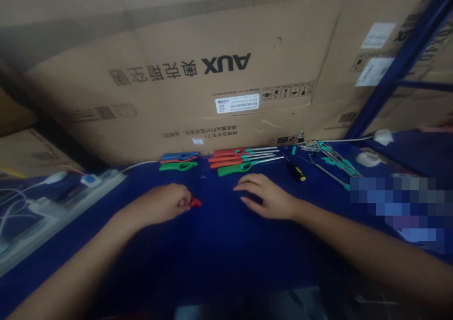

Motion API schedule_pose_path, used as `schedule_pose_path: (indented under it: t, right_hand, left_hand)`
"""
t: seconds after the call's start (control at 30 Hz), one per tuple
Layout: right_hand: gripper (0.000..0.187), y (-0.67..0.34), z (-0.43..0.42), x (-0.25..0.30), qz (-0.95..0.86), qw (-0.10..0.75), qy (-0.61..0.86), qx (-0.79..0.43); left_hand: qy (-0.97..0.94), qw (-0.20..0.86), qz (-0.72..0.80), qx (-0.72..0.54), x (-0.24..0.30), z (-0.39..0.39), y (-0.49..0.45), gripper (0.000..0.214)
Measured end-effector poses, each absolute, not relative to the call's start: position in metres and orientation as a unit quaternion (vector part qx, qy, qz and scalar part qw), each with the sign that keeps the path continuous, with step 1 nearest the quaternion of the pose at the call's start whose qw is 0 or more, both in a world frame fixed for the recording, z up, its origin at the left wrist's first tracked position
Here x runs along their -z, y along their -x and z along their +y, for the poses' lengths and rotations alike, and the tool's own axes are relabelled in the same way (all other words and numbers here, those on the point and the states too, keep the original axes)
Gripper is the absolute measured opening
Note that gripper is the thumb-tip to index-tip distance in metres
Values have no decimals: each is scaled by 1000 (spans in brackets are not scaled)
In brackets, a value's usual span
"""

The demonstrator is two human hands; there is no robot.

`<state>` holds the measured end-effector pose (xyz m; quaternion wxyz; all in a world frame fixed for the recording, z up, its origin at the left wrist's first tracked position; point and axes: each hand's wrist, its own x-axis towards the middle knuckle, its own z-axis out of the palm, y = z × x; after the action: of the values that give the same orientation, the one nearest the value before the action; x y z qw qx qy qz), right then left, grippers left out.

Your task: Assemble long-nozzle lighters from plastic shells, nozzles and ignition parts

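Above the blue tabletop, my left hand [168,203] is closed round a red plastic piece [196,202]; only its end shows past the fingers, so its full shape is hidden. To its right, my right hand [265,197] hovers with thumb and fingers apart, holding nothing. Beyond that hand lie several long-nosed gas lighters with metal tubes, among them a green lighter [233,169] and a red lighter [228,153]. Left of them is a short stack of handle pieces without tubes, with a blue handle [179,156] and a green handle [178,166] showing.
A black-and-yellow screwdriver [297,172] lies right of the lighters, near loose metal rods and teal parts [338,159]. A roll of white tape [368,158] sits farther right. Power strip [102,188] and cables run along the left. A large cardboard box [159,37] stands behind.
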<state>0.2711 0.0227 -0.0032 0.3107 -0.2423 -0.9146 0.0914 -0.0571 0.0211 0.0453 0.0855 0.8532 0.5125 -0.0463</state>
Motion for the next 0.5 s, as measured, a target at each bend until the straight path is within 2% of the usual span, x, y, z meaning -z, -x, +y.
schedule_pose_path:
  t: [0.07,0.13,0.23,0.33,0.5]
  right_hand:
    - [43,-261,15,10,-931,286,196,-117]
    - [49,-254,11,14,-944,260,160,-124]
    - [30,-254,13,15,-948,242,157,-133]
    - [10,-263,20,10,-947,216,193,-140]
    - [19,-277,29,1,-947,177,242,-111]
  left_hand:
    - [-891,136,434,7,-41,4,34,8]
    - [-907,150,389,-59,-31,-8,10,7]
    - [-893,178,369,-184,-14,-17,-14,9]
    - [-866,196,363,-284,-2,-16,-19,24]
    - [-868,158,389,-264,14,-2,-8,53]
